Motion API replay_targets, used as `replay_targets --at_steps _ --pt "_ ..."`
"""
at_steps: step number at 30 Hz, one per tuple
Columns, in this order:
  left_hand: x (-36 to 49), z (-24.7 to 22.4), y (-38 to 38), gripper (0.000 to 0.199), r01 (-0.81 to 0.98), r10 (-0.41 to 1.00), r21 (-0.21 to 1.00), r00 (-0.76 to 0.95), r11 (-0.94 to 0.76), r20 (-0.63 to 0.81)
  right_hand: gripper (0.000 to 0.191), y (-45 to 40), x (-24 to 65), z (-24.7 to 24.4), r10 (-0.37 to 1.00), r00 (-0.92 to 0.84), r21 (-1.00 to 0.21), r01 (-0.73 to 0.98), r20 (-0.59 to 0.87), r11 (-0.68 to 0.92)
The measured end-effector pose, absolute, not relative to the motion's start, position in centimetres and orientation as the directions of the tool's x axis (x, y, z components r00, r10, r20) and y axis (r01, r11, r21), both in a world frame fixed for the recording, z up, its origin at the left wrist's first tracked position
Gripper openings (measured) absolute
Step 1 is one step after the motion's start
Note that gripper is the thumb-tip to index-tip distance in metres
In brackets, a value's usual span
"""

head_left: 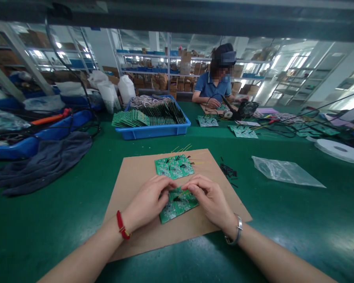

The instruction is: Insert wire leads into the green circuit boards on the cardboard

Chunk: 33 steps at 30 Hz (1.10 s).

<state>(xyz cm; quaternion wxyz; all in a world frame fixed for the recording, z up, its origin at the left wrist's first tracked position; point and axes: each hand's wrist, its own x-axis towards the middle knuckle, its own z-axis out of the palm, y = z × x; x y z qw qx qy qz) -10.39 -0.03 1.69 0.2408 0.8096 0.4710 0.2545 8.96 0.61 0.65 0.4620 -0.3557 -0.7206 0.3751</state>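
Observation:
A green circuit board (172,210) with black sleeves and thin yellow wires lies tilted on a brown cardboard sheet (135,173). My left hand (150,198) curls over its upper left edge, thumb and fingers closed on the board. From the right, my right hand (208,198) reaches over the same board, its thumb and forefinger pinched together at a yellow wire (183,193). The fingertips partly hide the wire ends. Just beyond both hands rests a second green board (174,166), with yellow wires and black sleeves standing out of it.
Loose black sleeves (228,171) lie right of the cardboard, near a clear plastic bag (286,171) and a white reel (340,150). A blue tray (156,132) holds many boards. Dark cloth (50,163) lies left. Across the table, a co-worker (215,84) handles a board.

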Motion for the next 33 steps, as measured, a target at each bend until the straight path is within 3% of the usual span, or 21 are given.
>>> replay_targets --at_steps 7,12,16,21,23,26,33 --pt "-9.8 2.2 -0.7 0.012 0.609 0.847 0.627 0.506 -0.486 0.164 0.021 0.4 9.2 1.2 0.871 -0.324 -0.895 0.127 0.370 0.428" --pt "-11.5 2.4 -1.3 0.017 0.665 0.910 0.646 0.398 -0.375 0.117 0.022 1.5 10.5 1.2 0.933 -0.132 -0.925 0.142 0.336 0.353" --pt "-11.6 1.8 -2.7 0.062 0.774 0.949 0.577 0.316 -0.262 0.007 0.024 3.3 13.2 2.1 0.932 0.041 -0.918 0.196 0.360 0.346" --pt "-11.1 0.4 -3.2 0.054 0.812 0.923 0.474 0.384 -0.342 0.008 0.027 5.0 18.9 2.9 0.904 0.181 -0.862 0.419 0.386 0.284" --pt "-11.4 0.3 -3.0 0.056 0.811 0.918 0.467 0.398 -0.353 0.004 0.028 5.3 21.5 2.5 0.934 0.144 -0.798 0.572 0.326 0.190" --pt "-11.9 0.3 -2.8 0.057 0.829 0.925 0.440 0.379 -0.345 0.012 0.026 5.3 24.3 1.3 0.977 0.043 -0.591 0.802 0.211 0.092" --pt "-12.7 0.5 -2.5 0.051 0.838 0.917 0.376 0.377 -0.396 0.127 0.016 5.1 24.0 0.1 0.976 -0.188 -0.265 0.941 0.108 0.211"
